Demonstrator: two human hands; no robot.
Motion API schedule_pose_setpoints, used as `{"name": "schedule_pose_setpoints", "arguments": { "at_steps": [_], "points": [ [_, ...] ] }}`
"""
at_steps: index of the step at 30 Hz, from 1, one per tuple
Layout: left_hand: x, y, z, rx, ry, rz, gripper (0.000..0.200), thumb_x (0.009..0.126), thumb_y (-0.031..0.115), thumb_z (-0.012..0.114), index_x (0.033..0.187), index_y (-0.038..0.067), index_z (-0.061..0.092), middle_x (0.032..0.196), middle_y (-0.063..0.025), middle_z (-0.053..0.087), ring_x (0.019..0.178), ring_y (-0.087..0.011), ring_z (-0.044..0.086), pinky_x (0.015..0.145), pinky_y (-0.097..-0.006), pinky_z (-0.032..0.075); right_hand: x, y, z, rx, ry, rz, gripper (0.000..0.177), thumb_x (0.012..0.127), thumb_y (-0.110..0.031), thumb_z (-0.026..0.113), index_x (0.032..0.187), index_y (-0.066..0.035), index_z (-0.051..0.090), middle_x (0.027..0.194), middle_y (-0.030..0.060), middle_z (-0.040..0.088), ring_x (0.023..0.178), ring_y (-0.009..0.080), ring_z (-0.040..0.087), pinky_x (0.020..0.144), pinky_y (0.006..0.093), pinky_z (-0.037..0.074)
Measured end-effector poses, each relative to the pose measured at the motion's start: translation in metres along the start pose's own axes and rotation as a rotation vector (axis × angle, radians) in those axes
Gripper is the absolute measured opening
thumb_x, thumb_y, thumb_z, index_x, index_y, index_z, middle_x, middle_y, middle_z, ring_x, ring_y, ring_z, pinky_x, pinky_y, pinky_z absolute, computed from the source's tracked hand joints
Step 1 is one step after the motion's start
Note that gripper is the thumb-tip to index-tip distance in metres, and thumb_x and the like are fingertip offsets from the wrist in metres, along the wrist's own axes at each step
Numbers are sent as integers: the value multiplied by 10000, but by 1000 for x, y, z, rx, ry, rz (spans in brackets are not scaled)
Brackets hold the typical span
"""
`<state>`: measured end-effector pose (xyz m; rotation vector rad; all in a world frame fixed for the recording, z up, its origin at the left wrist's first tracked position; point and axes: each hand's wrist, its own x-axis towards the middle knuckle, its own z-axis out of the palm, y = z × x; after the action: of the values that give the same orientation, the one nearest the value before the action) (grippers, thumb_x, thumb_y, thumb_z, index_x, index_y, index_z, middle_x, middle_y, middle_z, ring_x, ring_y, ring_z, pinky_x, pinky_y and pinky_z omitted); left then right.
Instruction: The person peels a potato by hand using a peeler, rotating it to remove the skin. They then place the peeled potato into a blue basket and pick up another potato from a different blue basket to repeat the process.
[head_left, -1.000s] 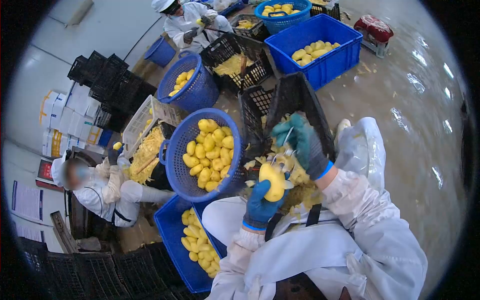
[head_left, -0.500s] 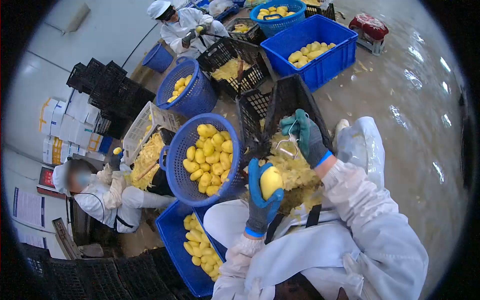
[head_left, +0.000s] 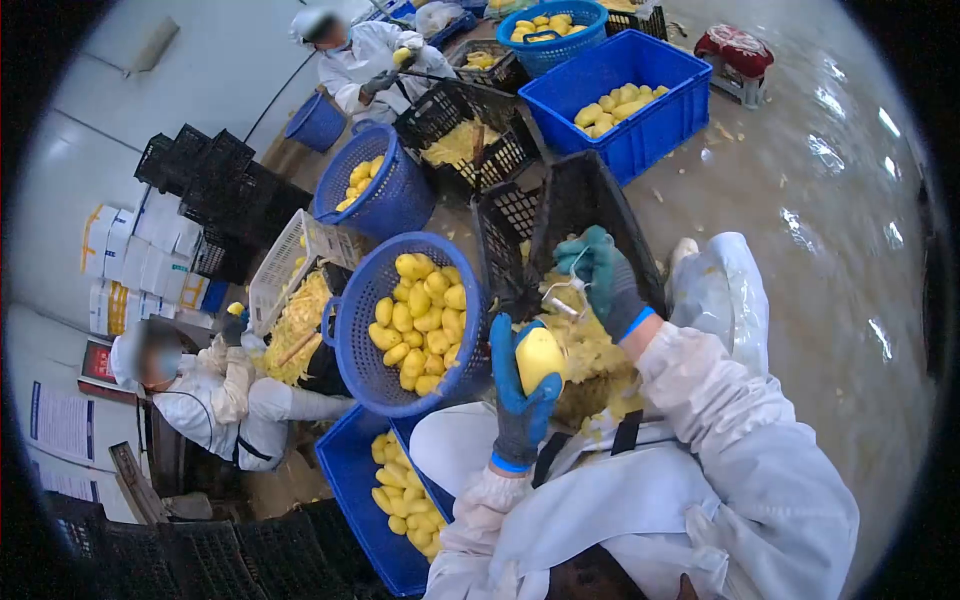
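Note:
My left hand (head_left: pixel 520 400), in a blue and grey glove, holds a peeled yellow potato (head_left: pixel 540 360) low in the middle of the view. My right hand (head_left: pixel 605 275), in a green and grey glove, grips a metal peeler (head_left: pixel 565 298) just above and to the right of the potato. Beneath both hands lies a pile of pale peelings (head_left: pixel 595 350), partly inside a black crate (head_left: pixel 590 190). To the left, a round blue basket (head_left: pixel 350 345) is filled with peeled potatoes (head_left: pixel 425 315).
Blue bins (head_left: pixel 640 130) (head_left: pixel 350 500) and another basket (head_left: pixel 400 205) hold more potatoes. Two people in white, one at left (head_left: pixel 205 400) and one at top (head_left: pixel 355 60), sit by crates. My white boot (head_left: pixel 725 290) is at right, on wet floor.
My right hand and the peeler have moved slightly down and left, closer to the potato. The potato has turned a little in my left hand.

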<state>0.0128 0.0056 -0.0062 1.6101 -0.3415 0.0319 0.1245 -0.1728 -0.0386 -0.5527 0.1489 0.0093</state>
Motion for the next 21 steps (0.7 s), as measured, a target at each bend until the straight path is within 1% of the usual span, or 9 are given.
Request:
{"name": "schedule_pose_setpoints", "arguments": {
  "at_steps": [1, 5, 8, 10, 13, 16, 17, 20, 21],
  "points": [
    [0, -1, -2, 23, 5, 7, 888, 825, 259, 681, 1477, -4, 139, 1484, -156, 255, 1298, -265, 371, 1058, -371, 335, -4, 6, -2, -94, 6, -118, 516, 947, -493, 465, 943, -3, 625, 860, 117, 673, 667, 150, 618, 642, 268, 502],
    [0, -3, 0, 187, -5, 69, 879, 833, 229, 681, 1474, -13, 130, 1479, -164, 262, 1297, -273, 373, 1047, -365, 349, -26, 18, 21, -120, -92, 166, 479, 946, -482, 477, 943, -27, 626, 862, 100, 678, 675, 144, 623, 656, 267, 509],
    [4, 13, 4, 95, 12, 28, 865, 842, 230, 676, 1469, -22, 137, 1468, -180, 282, 1282, -282, 394, 1045, -371, 352, -15, 0, 7, -132, -4, -51, 514, 950, -488, 463, 981, -5, 637, 879, 109, 680, 681, 147, 625, 661, 269, 511],
    [-2, 2, 0, 203, 22, 43, 867, 841, 236, 677, 1469, -22, 138, 1449, -186, 314, 1267, -284, 412, 1046, -374, 350, -29, 13, 19, -102, -7, 39, 483, 948, -475, 477, 956, -16, 628, 878, 106, 679, 696, 162, 627, 666, 285, 510],
    [1, 2, 2, 201, -21, 97, 881, 830, 230, 683, 1468, -24, 131, 1444, -188, 320, 1286, -289, 387, 1062, -382, 328, -13, 22, 9, -41, -204, 66, 423, 942, -453, 502, 960, -45, 613, 890, 106, 676, 709, 185, 630, 673, 313, 515],
    [3, -10, -6, 272, -22, 43, 878, 804, 166, 671, 1463, -36, 127, 1452, -201, 302, 1302, -310, 366, 1079, -388, 302, -2, 3, -3, -161, -55, -103, 412, 946, -433, 500, 974, -36, 606, 911, 125, 674, 702, 192, 631, 691, 327, 516],
    [2, -12, -4, 310, -7, 10, 874, 799, 153, 665, 1461, -39, 127, 1445, -203, 312, 1298, -315, 370, 1080, -388, 301, -13, 2, 17, -40, -87, -41, 396, 951, -412, 493, 946, -34, 611, 876, 121, 674, 683, 194, 628, 667, 323, 518],
    [-3, -19, -2, 440, -26, 26, 880, 783, 140, 660, 1458, -41, 126, 1406, -231, 342, 1274, -345, 386, 1067, -403, 315, -26, 7, 35, -497, -234, -37, 372, 966, -402, 464, 904, -55, 585, 853, 125, 671, 670, 200, 627, 601, 316, 526],
    [-3, -14, 1, 405, -23, -17, 883, 782, 143, 662, 1459, -39, 124, 1402, -238, 342, 1272, -353, 385, 1067, -409, 312, -17, 7, 23, -381, -127, -65, 377, 968, -399, 462, 903, -50, 589, 853, 127, 672, 670, 198, 627, 614, 313, 522]
  ]
}}
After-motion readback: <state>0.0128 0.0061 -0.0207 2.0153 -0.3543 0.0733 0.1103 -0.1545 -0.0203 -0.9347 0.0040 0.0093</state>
